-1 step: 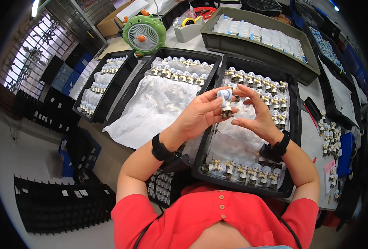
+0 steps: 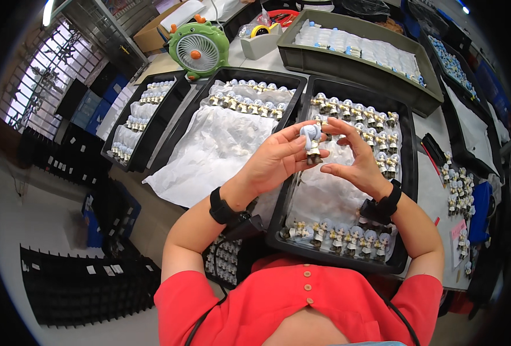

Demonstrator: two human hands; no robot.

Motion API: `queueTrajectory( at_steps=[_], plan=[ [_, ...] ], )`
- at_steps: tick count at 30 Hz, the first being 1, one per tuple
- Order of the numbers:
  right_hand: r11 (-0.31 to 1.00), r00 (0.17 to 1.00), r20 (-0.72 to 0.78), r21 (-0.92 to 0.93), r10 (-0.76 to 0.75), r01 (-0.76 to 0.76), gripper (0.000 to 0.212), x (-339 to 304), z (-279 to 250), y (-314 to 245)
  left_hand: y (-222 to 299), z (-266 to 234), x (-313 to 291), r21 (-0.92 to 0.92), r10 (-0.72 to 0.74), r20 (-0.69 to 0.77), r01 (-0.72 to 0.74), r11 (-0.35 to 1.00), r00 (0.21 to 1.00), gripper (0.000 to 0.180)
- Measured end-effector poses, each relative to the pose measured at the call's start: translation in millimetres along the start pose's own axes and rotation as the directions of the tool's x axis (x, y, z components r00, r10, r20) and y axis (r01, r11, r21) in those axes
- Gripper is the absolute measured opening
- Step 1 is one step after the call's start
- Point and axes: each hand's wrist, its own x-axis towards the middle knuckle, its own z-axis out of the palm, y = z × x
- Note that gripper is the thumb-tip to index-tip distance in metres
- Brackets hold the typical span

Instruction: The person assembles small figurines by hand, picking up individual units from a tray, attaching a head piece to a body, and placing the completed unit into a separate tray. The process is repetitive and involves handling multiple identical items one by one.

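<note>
My left hand is closed on a small figurine with pale blue hair, a whitish outfit and dark feet. The figurine stands roughly upright between thumb and fingers. Close on its right is my right hand, its thumb and curved fingers apart with nothing gripped. Both hands hover above a black tray lined with a white sheet. Similar figurines lie in a row at the tray's near end, and several more rows fill its far part.
Left of it, another black tray holds figurines under white sheeting; a narrower tray stands beyond. A green fan, tape dispenser and grey-green bin are at the back. Loose figurines lie at right.
The figurine has turned slightly in my left hand, so more of its long hair shows. Both hands stay in nearly the same place.
</note>
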Motion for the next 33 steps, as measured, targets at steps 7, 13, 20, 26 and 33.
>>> queueTrajectory(
  at_steps=[7,13,20,26,33],
  plan=[
    [0.981,0.983,-0.066,-0.099,-0.173,0.166,0.049,-1,4,-11,-9,3,-3,-0.073,0.062,0.046,-0.059,0.996,0.997,0.05],
    [0.938,0.956,-0.049,-0.211,-0.29,0.274,0.038,-3,5,-7,-15,-1,-1,0.015,0.119,-0.012,-0.118,0.993,0.993,0.05],
    [0.867,0.937,0.077,-0.36,-0.34,0.344,0.04,-1,2,-10,-15,-1,-2,0.082,0.067,-0.024,-0.065,0.994,0.997,0.049],
    [0.779,0.884,0.147,-0.426,-0.443,0.461,0.034,1,2,-11,-14,-3,-6,0.116,0.045,-0.011,-0.044,0.992,0.999,0.048],
    [0.871,0.923,0.035,-0.318,-0.383,0.374,0.032,0,4,-10,-13,-2,-5,0.081,0.072,0.013,-0.073,0.994,0.997,0.048]
  ],
)
